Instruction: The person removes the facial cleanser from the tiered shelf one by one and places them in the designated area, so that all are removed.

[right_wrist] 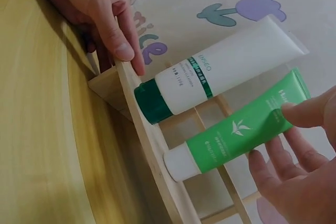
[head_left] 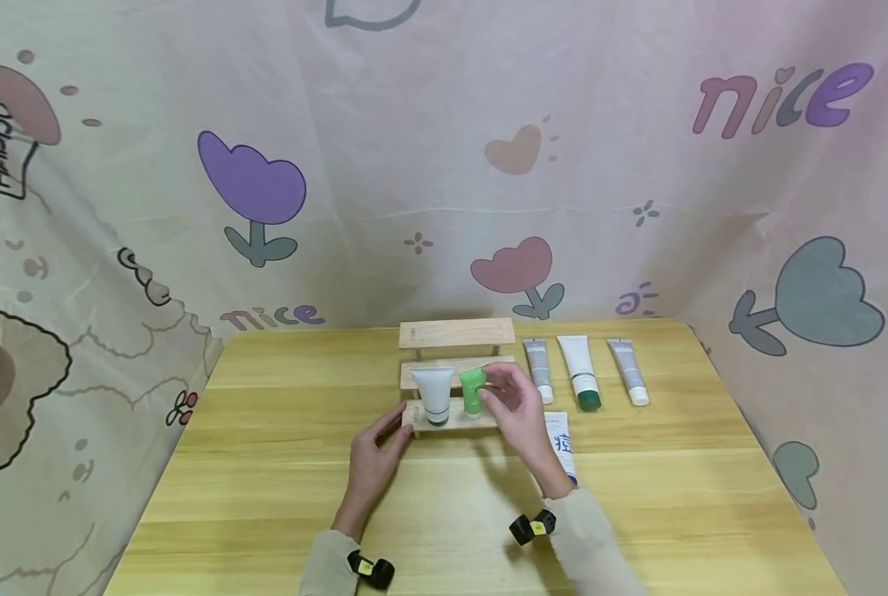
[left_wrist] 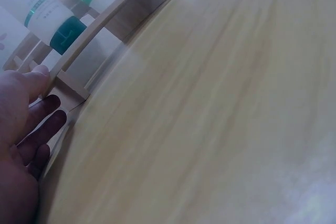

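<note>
A stepped wooden display rack [head_left: 456,334] stands near the back of the table. At its lowest step's left end, my left hand [head_left: 373,458] grips the wood between thumb and fingers. My right hand [head_left: 516,407] pinches a green squeeze tube [right_wrist: 247,124] near its flat upper end, thumb on one side and fingers on the other. That tube stands on its white cap on the lowest step. Beside it on the left, a white squeeze tube [head_left: 434,392] with a dark green cap is upright on the same step.
Right of the rack lie a grey tube [head_left: 538,368], a white tube with a green cap [head_left: 578,364] and another grey tube [head_left: 626,368]. A white tube with blue print [head_left: 560,439] lies partly behind my right forearm. A patterned cloth [head_left: 384,165] hangs behind the table [head_left: 265,463].
</note>
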The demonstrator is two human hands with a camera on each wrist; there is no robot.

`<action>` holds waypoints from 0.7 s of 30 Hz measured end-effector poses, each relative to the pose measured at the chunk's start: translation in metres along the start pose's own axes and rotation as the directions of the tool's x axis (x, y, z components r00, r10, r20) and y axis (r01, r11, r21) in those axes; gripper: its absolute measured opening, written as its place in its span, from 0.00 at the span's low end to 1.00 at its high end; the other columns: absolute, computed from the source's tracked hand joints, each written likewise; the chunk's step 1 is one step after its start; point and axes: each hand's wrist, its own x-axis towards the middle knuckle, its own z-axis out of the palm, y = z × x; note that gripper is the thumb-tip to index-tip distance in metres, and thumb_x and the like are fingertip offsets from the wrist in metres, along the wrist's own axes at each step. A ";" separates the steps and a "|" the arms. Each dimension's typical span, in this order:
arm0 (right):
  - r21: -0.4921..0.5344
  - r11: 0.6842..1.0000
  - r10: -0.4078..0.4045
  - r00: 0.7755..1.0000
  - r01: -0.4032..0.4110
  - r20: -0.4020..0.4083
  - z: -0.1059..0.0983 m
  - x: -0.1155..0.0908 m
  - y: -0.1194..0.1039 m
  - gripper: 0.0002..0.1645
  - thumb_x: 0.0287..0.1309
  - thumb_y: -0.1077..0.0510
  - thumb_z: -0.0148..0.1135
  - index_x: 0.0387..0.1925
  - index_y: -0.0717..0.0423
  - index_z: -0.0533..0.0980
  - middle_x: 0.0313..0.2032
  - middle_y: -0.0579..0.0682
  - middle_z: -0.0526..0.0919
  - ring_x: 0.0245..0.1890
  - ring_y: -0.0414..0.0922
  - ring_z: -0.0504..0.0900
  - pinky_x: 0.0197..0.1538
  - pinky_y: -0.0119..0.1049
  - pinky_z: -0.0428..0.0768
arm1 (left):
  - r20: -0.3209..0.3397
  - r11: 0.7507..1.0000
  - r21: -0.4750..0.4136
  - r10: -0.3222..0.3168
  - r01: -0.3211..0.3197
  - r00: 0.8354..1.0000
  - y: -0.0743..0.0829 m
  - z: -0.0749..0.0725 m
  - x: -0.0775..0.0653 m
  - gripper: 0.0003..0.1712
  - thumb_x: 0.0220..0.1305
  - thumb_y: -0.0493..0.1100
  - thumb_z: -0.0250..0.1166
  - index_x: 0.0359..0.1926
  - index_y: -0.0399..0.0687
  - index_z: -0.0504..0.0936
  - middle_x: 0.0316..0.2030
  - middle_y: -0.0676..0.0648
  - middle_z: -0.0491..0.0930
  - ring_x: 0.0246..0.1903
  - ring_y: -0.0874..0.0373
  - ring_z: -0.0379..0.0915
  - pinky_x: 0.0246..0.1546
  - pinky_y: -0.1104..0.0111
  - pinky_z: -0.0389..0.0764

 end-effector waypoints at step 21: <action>-0.011 1.000 0.000 0.995 -0.001 -0.102 0.003 0.001 0.004 0.25 0.54 0.80 0.68 0.53 0.71 0.72 0.43 0.69 0.82 0.44 0.58 0.83 0.49 0.36 0.87 | -0.014 1.000 0.003 0.025 -0.025 1.000 0.002 0.000 0.000 0.23 0.67 0.46 0.72 0.62 0.52 0.84 0.59 0.48 0.83 0.57 0.51 0.81 0.61 0.63 0.79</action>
